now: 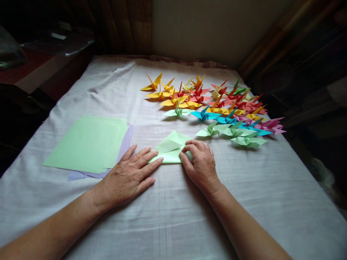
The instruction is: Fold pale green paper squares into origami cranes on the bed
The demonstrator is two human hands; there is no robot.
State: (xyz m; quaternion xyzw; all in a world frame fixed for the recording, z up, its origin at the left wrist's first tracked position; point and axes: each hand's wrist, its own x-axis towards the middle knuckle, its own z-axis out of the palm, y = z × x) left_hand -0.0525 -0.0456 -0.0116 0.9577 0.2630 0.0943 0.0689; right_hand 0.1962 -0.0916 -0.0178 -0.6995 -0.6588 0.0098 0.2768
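Folded green paper [170, 148] under both hands, paper cranes [217, 104] beyond — paper stack [89, 144] left

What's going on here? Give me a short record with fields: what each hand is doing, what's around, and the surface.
left hand: left hand flat, fingertips pressing the edge of the folded green paper
right hand: right hand curled on the same paper's right side
paper stack: green sheets over a purple sheet, left of the hands
finished pieces: paper cranes in yellow, red, blue, green and pink, beyond the hands
surface: white cloth
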